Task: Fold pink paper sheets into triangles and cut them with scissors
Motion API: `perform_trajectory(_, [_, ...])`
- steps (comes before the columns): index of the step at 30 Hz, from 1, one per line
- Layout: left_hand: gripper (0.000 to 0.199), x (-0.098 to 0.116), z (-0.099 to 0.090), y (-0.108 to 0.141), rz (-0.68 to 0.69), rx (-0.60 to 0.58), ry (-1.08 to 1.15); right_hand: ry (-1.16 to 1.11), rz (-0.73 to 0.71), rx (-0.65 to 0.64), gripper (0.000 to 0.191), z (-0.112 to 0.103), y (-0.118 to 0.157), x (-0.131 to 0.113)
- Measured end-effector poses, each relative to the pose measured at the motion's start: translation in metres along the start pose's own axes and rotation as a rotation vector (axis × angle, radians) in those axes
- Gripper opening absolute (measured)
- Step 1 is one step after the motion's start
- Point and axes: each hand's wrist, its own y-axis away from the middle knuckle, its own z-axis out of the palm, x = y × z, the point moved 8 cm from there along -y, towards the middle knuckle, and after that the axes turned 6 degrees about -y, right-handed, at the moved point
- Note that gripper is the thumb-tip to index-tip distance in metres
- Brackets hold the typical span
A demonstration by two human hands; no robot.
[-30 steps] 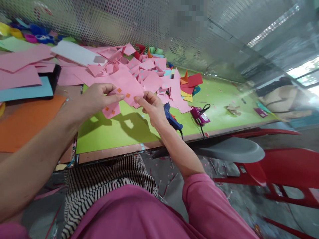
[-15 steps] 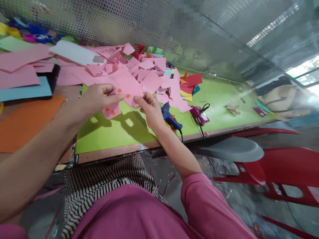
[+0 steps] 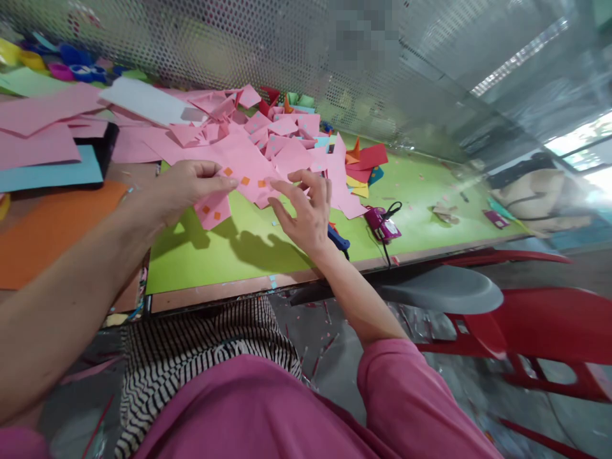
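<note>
Between thumb and fingers, my left hand (image 3: 198, 182) pinches a piece of pink paper (image 3: 213, 207) with small orange squares stuck on it. More orange squares (image 3: 245, 181) show in a row on the pink just right of my left fingertips. My right hand (image 3: 306, 207) has its fingers apart, and its index fingertip is close to the last orange square (image 3: 261, 183). A blue glue gun (image 3: 338, 239) lies mostly hidden behind my right hand. Behind both hands spreads a heap of cut and folded pink paper pieces (image 3: 282, 127).
The green tabletop (image 3: 191, 271) carries a purple box (image 3: 382, 224) with a black cord at right. Orange card (image 3: 52, 236) and a light blue sheet (image 3: 52, 169) lie at left. A metal mesh panel (image 3: 215, 44) stands behind. Red chairs (image 3: 554, 319) are at the right.
My right hand has opened and moved right off the pink paper, uncovering another orange square and covering most of the glue gun. My left hand keeps its pinch in nearly the same place.
</note>
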Motion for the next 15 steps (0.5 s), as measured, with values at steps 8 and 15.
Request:
perform_trajectory(8, [0.024,0.008,0.008,0.006,-0.055,-0.034,0.149,0.036,-0.031,-0.109,0.016,0.01,-0.003,0.003])
perform_trajectory(15, [0.027,0.006,0.01,0.005,-0.065,-0.049,0.154,0.02,-0.04,-0.104,0.014,0.011,-0.002,0.004])
